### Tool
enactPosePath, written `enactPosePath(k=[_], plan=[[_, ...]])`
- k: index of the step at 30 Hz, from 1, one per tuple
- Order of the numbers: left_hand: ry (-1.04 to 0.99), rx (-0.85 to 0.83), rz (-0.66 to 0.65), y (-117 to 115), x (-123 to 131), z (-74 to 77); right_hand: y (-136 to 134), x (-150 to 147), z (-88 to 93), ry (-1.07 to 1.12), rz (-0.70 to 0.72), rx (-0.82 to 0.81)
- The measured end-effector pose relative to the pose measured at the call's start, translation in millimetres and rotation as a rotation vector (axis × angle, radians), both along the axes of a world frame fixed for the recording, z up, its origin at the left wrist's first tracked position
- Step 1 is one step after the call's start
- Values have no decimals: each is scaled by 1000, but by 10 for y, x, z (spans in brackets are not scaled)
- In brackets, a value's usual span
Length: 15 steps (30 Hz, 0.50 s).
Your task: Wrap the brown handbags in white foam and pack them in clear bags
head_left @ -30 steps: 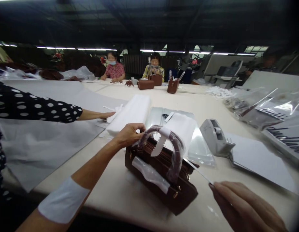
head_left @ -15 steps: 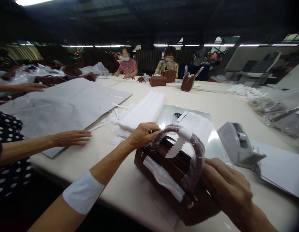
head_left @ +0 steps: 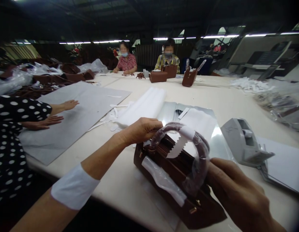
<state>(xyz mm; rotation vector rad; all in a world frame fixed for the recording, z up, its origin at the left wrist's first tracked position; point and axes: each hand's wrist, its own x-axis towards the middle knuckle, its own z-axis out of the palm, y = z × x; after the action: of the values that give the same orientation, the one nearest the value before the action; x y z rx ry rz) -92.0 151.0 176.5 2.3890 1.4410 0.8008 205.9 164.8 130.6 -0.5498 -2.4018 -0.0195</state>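
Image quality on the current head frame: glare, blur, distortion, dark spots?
Head view: bright glare along the right edge of the shiny sheet; head view: ceiling nearly black behind overhead strip lights; head view: right hand slightly soft, handbag reasonably clear; head view: clear plastic at far right smeared, edges look stretched, corners darken.

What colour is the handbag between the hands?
The handbag is dark brown, best seen in the head view.
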Motion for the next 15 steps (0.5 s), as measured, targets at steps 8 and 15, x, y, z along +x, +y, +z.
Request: enactPosePath(k=[8, 15], plan=[[-70, -172, 1, 42, 70, 27, 49, 2, 25, 91, 85, -62], [-22, -116, -3, 67, 27, -12, 76, -21, 64, 66, 149, 11]])
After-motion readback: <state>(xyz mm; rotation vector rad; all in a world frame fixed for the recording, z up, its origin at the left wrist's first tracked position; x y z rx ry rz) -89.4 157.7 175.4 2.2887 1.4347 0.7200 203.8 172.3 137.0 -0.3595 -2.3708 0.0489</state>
